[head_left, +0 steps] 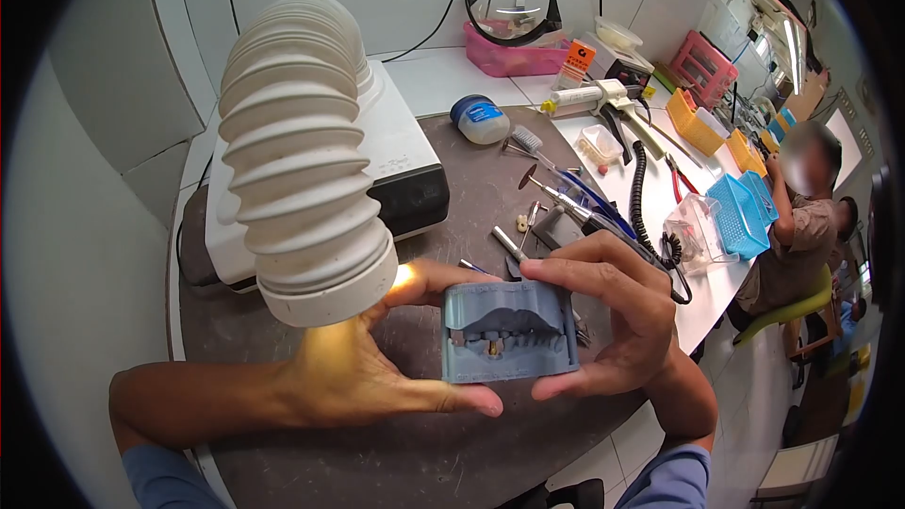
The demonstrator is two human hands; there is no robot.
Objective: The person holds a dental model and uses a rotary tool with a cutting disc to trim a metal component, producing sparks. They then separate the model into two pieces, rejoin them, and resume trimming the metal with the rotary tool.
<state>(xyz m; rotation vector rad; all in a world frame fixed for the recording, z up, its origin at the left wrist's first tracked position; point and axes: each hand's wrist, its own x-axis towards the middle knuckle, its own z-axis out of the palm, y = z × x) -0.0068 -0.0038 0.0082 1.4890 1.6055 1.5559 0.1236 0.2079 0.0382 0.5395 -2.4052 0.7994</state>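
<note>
A blue-grey dental model (510, 333), upper and lower jaws together, is held upright over the dark mat, its teeth facing the camera. One lower tooth looks golden. My left hand (377, 363) grips its left side, thumb along the bottom edge, fingers partly hidden behind the white hose. My right hand (617, 316) holds the right side, with fingers at the top and thumb at the lower corner. Just behind the model lie a handpiece with a disc (566, 200) and small metal tools.
A ribbed white hose (297, 151) hangs close to my left hand, before a white machine (401, 146). A blue-lidded jar (481, 120), a dispensing gun (589, 99), pink box (514, 58), blue basket (740, 217) and cables line the bench. Another person (801, 217) sits at the right.
</note>
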